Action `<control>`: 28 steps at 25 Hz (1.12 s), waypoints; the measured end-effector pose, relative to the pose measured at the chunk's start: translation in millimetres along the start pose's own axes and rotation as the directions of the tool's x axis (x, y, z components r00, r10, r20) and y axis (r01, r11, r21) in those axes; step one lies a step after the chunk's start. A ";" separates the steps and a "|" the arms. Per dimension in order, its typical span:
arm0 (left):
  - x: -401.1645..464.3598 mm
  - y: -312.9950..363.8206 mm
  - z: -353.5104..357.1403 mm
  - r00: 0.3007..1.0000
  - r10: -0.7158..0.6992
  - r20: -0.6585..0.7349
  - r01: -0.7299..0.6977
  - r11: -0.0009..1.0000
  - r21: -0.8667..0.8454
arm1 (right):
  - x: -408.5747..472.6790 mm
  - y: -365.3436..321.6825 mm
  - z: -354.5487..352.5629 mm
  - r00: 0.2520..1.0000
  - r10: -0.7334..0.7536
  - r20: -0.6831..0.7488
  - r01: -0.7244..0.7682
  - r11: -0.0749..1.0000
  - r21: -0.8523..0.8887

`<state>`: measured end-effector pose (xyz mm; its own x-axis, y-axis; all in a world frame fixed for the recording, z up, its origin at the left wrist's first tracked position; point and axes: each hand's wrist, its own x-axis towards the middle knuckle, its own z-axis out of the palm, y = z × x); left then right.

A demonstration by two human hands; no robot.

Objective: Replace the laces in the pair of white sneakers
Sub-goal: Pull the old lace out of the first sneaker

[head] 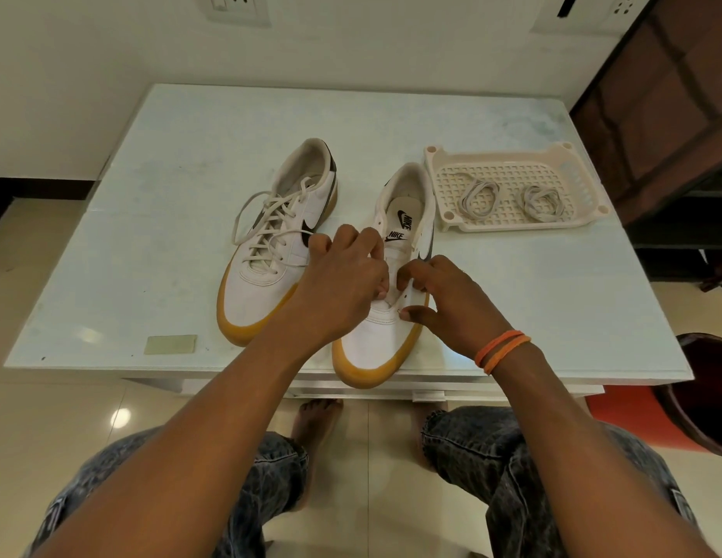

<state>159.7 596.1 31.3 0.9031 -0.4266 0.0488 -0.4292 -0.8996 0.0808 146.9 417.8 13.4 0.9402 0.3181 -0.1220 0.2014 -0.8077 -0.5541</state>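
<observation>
Both hands work the near sneaker (pixel 385 300) at the counter (pixel 150 203) edge; left hand (pixel 343 283) and right hand (pixel 444 304) pinch its eyelet flaps; spare laces (pixel 478 197) sit in the tray (pixel 512 163); other sneaker (pixel 270 251) laced.

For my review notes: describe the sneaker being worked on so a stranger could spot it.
On the white table stand two white gum-soled sneakers. It is the right-hand sneaker, beside the cream tray, its toe over the near edge. Unlike the laced sneaker, it shows no laces.

A room in a home. A pale table (pixel 158 219) stands on glossy tiled floor (pixel 37 400). Wall sockets (pixel 238 6) sit above it.
</observation>
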 end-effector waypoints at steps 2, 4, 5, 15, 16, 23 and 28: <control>1.1 -2.2 3.0 1.000 0.002 0.021 -0.001 0.999 -0.054 | 0.4 0.4 -2.4 1.000 -0.004 -0.003 0.004 1.000 0.015; 4.1 -2.9 2.3 0.997 -0.009 0.079 0.023 0.985 -0.173 | -0.1 0.5 -4.4 1.000 -0.008 -0.009 0.008 1.000 0.025; 5.7 -3.3 -1.1 0.991 -0.042 0.128 0.072 0.966 -0.246 | -0.5 1.1 -5.3 1.000 -0.014 -0.017 0.014 0.999 0.029; 1.8 -1.6 -34.8 0.950 -0.311 0.015 0.166 0.467 -0.868 | -1.7 -8.4 -3.3 0.993 -0.027 -0.113 0.066 0.930 0.360; 2.0 10.3 -37.2 0.976 -0.217 0.037 0.125 0.405 -0.906 | -1.1 -14.9 -3.3 0.994 -0.017 -0.111 0.067 0.883 0.465; 6.5 -14.1 -24.7 0.960 -0.258 -0.112 0.110 0.710 -0.696 | -1.8 1.4 -29.1 0.963 0.268 0.009 -0.173 0.593 0.786; -5.2 -30.9 -12.4 0.870 -0.115 0.479 0.326 0.864 -0.385 | -3.9 69.6 -52.9 0.692 0.608 -0.389 -0.487 0.791 0.370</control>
<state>168.1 627.3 40.9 0.8400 -0.3127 -0.4434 -0.0800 -0.8797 0.4688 171.8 334.1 18.8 0.8799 -0.4644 -0.1011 -0.4006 -0.6101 -0.6836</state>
